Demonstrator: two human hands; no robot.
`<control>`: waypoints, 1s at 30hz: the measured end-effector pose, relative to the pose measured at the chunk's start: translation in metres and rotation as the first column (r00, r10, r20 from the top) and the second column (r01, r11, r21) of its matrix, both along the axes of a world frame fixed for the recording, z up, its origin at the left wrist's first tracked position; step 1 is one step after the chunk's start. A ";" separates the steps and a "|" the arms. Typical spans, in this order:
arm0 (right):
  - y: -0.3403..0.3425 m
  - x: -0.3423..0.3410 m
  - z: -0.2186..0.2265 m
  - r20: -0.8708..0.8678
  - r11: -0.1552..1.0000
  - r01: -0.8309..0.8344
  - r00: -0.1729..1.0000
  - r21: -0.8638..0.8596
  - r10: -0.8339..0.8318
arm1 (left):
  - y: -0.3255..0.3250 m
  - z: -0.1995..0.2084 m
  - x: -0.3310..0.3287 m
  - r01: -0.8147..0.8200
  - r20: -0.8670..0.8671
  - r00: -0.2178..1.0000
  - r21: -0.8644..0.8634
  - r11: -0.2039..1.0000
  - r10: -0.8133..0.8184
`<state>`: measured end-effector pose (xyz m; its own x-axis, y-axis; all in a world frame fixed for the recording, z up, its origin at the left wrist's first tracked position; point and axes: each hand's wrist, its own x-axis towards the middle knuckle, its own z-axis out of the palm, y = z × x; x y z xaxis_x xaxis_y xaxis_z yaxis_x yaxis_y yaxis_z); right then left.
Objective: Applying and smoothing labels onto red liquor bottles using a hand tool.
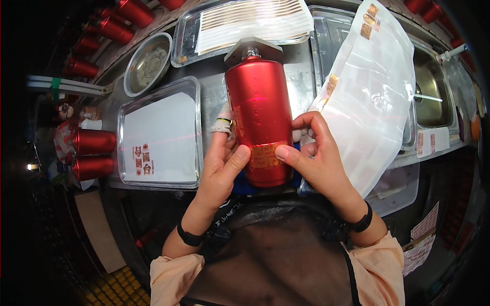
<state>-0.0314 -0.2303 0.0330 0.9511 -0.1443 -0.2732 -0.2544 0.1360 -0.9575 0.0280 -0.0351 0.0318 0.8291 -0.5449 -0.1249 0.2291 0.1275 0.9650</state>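
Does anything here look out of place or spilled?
The long translucent sheet lies slantwise over the right tray and extends past the front edge of the counter, so it looks askew. Small bumps or droplets, unclear which, mark the red bottle. No clear spill.

Peach sleeves, black wristbands and a dark sheer apron dressed the person behind the two bare hands.
On the left hand (220,168), a whitish fabric finger wrap (221,125) was bound with a thin yellow-and-dark band; on the right hand (315,160), a similar pale wrap (302,134) showed only partly. Just behind each hand sat a plain, smooth black wristband, one left (190,236) and one right (363,219). Farther back, loose peach sleeves, left (174,275) and right (378,265), ended in creased, bunched folds. Between and behind the hands spread the brownish, see-through apron (270,265), trimmed with black edging (352,273).
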 end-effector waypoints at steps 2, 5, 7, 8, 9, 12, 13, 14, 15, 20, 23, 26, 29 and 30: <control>-0.001 0.000 -0.002 -0.003 0.999 -0.003 1.000 0.051 0.004 | -0.001 0.001 0.000 -0.041 -0.019 0.999 -0.018 0.999 0.040; -0.009 0.000 -0.027 0.118 0.979 -0.012 0.993 0.203 -0.013 | -0.005 0.007 -0.001 -0.027 0.021 0.999 0.082 0.996 0.025; -0.011 -0.002 -0.026 0.081 0.961 -0.015 0.997 0.275 -0.007 | -0.011 0.012 -0.004 -0.045 0.027 0.999 0.153 0.987 0.042; -0.012 -0.003 -0.024 0.045 0.939 -0.020 0.999 0.344 0.005 | -0.014 0.014 -0.005 -0.067 0.034 0.998 0.220 0.973 0.061; -0.013 -0.005 -0.021 0.045 0.938 -0.017 0.999 0.345 0.001 | -0.015 0.016 -0.005 -0.064 0.035 0.998 0.222 0.973 0.058; -0.014 -0.007 -0.016 0.069 0.989 -0.073 0.996 0.126 0.065 | -0.015 0.017 -0.005 -0.078 -0.012 0.997 0.207 0.975 0.082; -0.014 -0.006 -0.015 0.072 0.991 -0.071 0.995 0.113 0.063 | -0.014 0.012 -0.004 -0.078 0.004 0.997 0.188 0.979 0.078; -0.013 -0.006 -0.015 0.075 0.993 -0.069 0.995 0.099 0.062 | -0.013 0.011 -0.004 -0.077 0.020 0.997 0.169 0.983 0.075; -0.013 -0.006 -0.015 0.076 0.993 -0.066 0.995 0.102 0.058 | -0.013 0.011 -0.004 -0.074 0.021 0.997 0.171 0.982 0.071; -0.015 -0.003 -0.022 0.090 0.979 -0.042 0.996 0.198 0.024 | -0.012 0.010 -0.006 -0.089 0.038 0.996 0.172 0.981 0.083; -0.013 -0.002 -0.024 0.100 0.988 -0.039 0.995 0.151 0.024 | -0.014 0.010 -0.004 -0.089 0.014 0.996 0.148 0.985 0.088; -0.009 -0.001 -0.019 0.064 0.998 -0.036 0.997 0.053 0.033 | -0.014 0.009 -0.004 -0.089 0.016 0.996 0.126 0.988 0.088; -0.010 -0.001 -0.024 0.114 0.999 -0.026 0.993 0.024 0.023 | -0.015 0.009 -0.004 -0.086 0.008 0.996 0.115 0.990 0.086; -0.010 0.000 -0.027 0.115 0.999 -0.027 0.993 0.022 0.025 | -0.014 0.009 -0.004 -0.088 0.009 0.996 0.113 0.990 0.087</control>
